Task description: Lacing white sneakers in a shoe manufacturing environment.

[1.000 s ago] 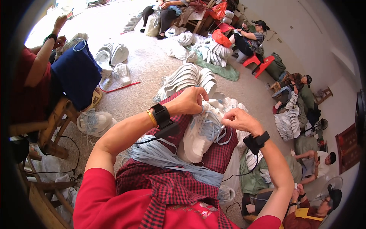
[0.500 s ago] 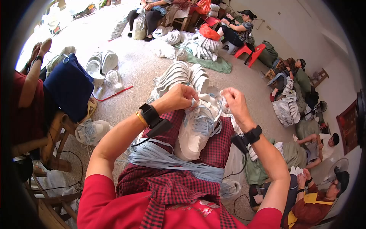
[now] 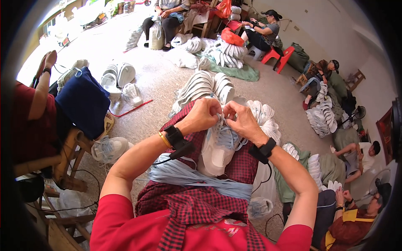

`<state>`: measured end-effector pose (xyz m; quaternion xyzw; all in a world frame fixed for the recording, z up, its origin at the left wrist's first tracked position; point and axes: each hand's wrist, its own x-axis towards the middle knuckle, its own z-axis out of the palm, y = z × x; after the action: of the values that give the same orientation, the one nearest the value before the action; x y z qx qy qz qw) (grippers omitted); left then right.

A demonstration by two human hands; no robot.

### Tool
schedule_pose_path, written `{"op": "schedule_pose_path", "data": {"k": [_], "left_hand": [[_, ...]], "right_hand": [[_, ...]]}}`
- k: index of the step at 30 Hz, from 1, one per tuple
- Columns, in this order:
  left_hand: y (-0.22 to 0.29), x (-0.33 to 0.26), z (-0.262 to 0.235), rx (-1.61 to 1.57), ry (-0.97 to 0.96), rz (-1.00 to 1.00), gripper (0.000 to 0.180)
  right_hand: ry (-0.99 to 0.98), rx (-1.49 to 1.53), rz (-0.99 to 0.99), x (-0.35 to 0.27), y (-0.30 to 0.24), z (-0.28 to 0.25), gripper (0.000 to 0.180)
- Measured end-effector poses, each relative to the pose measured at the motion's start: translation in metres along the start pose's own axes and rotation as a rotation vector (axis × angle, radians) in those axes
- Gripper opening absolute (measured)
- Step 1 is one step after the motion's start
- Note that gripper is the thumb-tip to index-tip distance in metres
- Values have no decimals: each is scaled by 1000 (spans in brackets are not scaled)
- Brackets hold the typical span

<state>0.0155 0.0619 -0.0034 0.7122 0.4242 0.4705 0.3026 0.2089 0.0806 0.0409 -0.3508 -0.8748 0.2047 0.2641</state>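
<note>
A white sneaker (image 3: 214, 155) lies across my lap on a red-and-black checked apron (image 3: 197, 205), its toe toward me. Light blue laces (image 3: 226, 137) criss-cross its front. At the collar end of the shoe, my left hand (image 3: 204, 114) is closed in a pinch on the shoelace. Close to its right, my right hand (image 3: 243, 121) also pinches the lace, fingertips almost touching the left ones. The fingers hide most of the shoe's opening. A bundle of loose light blue laces (image 3: 188, 178) rests over my lap, nearer my body.
Rows of white shoes (image 3: 197, 90) stand just beyond my knees, with more white shoes (image 3: 264, 119) to the right. At left, a co-worker's arm (image 3: 39, 90) and a wooden stool (image 3: 67, 163) are close by. Another shoe (image 3: 109, 148) sits near that stool. Other people work farther off.
My hands have come together over the shoe's collar end; before, they were apart, with a lace strand raised by the right hand. The view has shifted slightly.
</note>
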Motion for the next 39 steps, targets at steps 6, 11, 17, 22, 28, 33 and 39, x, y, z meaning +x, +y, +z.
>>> {"op": "schedule_pose_path", "data": {"k": [6, 11, 17, 22, 28, 33, 39], "left_hand": [[-2, -10, -3, -100, -6, -73, 7], [-21, -16, 2, -443, 182, -111, 10], [-22, -21, 13, -209, 60, 20, 15], [-15, -30, 10, -76, 64, 114, 29], [-22, -41, -3, -113, 83, 103, 13], [-32, -43, -9, -60, 43, 26, 12], [-31, -54, -17, -13, 128, -37, 16]], "right_hand": [[8, 57, 31, -2, -4, 4, 11], [54, -386, -244, -2, 8, -29, 8], [115, -336, -140, -44, 42, -57, 7], [246, -89, -140, -48, 69, -16, 35], [71, -350, -158, -16, 54, 30, 39], [140, -131, 25, -19, 30, 33, 48], [-13, -442, -411, 2, 70, 11, 23]]}}
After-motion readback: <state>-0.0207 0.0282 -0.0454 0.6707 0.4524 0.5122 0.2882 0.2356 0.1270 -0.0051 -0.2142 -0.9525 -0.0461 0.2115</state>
